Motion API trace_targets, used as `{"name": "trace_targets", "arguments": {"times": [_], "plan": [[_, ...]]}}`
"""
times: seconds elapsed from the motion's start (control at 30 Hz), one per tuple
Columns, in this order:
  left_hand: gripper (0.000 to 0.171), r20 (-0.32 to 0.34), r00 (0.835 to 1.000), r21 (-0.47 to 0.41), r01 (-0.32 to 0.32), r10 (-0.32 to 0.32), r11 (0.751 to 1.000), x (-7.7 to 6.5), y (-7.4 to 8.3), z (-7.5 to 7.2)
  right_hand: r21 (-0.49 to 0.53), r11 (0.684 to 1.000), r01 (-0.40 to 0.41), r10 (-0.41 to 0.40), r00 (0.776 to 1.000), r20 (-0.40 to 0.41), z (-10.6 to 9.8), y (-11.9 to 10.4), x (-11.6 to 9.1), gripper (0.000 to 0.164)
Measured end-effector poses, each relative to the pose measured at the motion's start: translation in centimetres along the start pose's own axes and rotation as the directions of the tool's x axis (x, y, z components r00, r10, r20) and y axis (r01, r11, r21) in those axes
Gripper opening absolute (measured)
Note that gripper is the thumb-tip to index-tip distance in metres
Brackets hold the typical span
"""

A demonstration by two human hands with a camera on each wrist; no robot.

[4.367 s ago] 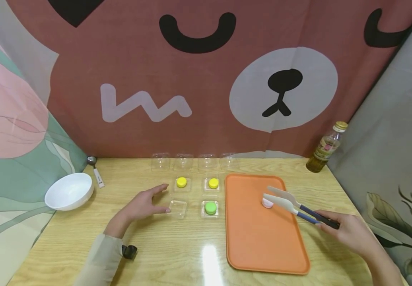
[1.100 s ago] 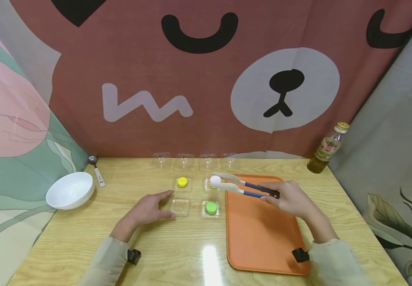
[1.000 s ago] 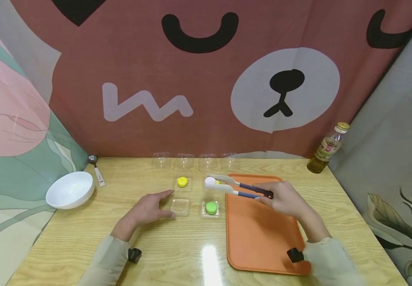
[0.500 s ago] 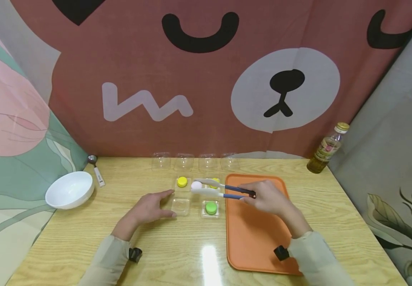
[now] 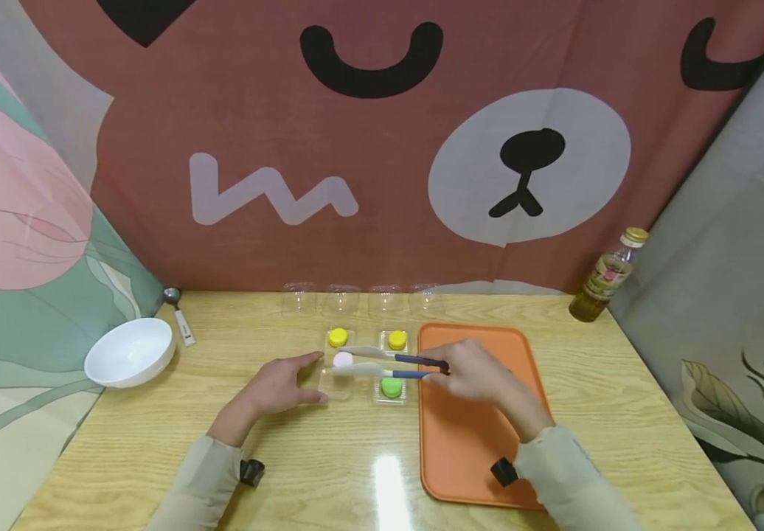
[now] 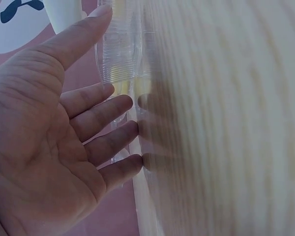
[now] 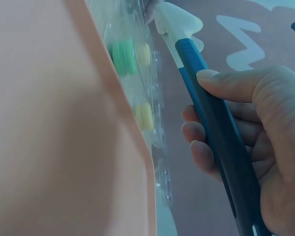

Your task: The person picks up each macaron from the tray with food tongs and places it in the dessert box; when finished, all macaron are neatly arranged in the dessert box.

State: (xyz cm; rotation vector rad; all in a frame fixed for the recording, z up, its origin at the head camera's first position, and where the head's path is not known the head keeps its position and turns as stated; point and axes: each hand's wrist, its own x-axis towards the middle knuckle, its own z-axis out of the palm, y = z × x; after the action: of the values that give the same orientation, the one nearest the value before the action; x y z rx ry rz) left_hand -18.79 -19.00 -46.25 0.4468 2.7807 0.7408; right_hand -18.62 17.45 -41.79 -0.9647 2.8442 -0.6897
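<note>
My right hand (image 5: 471,371) grips tongs (image 5: 415,359) with blue handles and white tips. Between those tips is a pale pink macaron (image 5: 342,359), over the far side of a clear plastic box base (image 5: 337,393). My left hand (image 5: 276,387) lies beside that base, thumb and fingers spread, with the thumb tip right at its near left edge. Yellow macarons (image 5: 338,337) (image 5: 397,339) sit in two clear bases behind. A green macaron (image 5: 391,387) sits in another base to the right, partly overlapped by the tongs.
An orange tray (image 5: 488,457) lies under the right forearm. Several clear lids (image 5: 341,301) line the back. A white bowl (image 5: 130,354) and a measuring spoon (image 5: 184,328) are at the left, an oil bottle (image 5: 601,284) at the back right.
From over the tray, my right hand has carried the pink macaron leftward in the tongs, past the yellow ones, to the front left base. The left hand stays almost still beside it.
</note>
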Motion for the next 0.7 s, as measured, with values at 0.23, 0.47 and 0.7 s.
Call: {"name": "trace_targets", "arguments": {"times": [0.23,0.47,0.7], "plan": [[0.087,-0.002,1.0,-0.002,0.017,-0.017,1.0,0.0,0.0,0.1,-0.01,0.997,0.079,-0.079,0.997,0.0,1.0,-0.4,0.7,0.029],[0.087,-0.004,1.0,-0.008,0.028,-0.028,1.0,-0.1,-0.1,0.2,-0.015,0.997,0.071,-0.071,0.997,0.038,1.6,-0.6,0.9,0.032],[0.087,-0.011,1.0,-0.007,0.021,-0.021,1.0,0.0,-0.1,0.1,-0.018,0.997,0.075,-0.074,0.996,0.051,1.7,-0.8,1.2,0.03]]}}
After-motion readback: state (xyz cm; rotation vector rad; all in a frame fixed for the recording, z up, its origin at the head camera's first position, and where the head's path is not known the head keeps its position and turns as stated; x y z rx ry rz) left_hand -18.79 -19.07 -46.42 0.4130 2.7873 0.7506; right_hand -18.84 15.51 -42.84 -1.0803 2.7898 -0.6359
